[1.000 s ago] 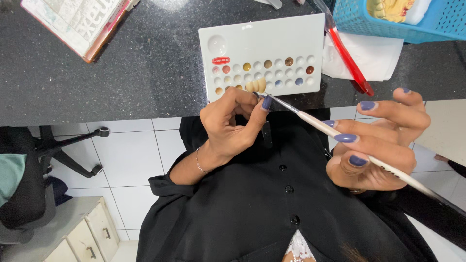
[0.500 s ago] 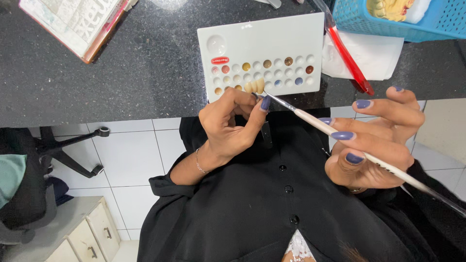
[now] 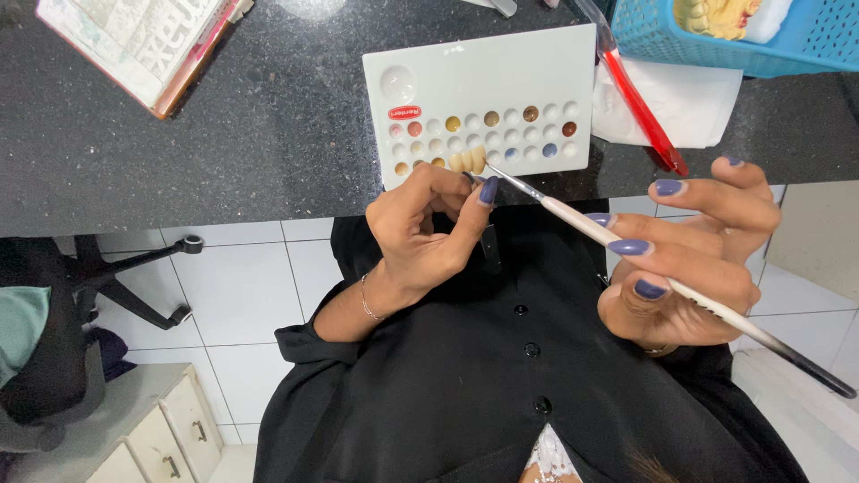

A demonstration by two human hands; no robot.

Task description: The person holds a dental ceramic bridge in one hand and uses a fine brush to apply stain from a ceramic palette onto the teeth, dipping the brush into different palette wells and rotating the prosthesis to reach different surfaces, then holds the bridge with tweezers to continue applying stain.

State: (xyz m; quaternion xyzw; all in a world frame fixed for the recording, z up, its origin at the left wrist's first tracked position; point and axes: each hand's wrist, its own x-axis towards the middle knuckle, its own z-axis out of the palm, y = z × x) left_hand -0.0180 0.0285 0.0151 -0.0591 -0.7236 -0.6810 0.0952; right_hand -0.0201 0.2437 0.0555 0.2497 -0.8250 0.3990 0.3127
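Note:
My left hand [image 3: 420, 233] pinches a small row of cream-coloured artificial teeth [image 3: 468, 161] between thumb and fingertips, just in front of the counter edge. My right hand [image 3: 693, 259] grips a thin white-handled brush [image 3: 573, 219] with a dark rear end. The brush tip touches the teeth beside my left index finger. Right behind the teeth, a white mixing palette [image 3: 483, 80] with several small wells of brown, pink, yellow and blue colour lies on the black stone counter [image 3: 268, 134].
A red-handled tool [image 3: 640, 107] lies on a white tissue [image 3: 689, 107] right of the palette. A blue mesh basket [image 3: 734, 36] sits at the far right, an open book [image 3: 143, 45] at the far left. An office chair [image 3: 54, 340] and a drawer cabinet [image 3: 152, 429] stand on the tiled floor.
Almost nothing differs. Both hands keep their grips, and the brush tip stays on the teeth with only slight shifts.

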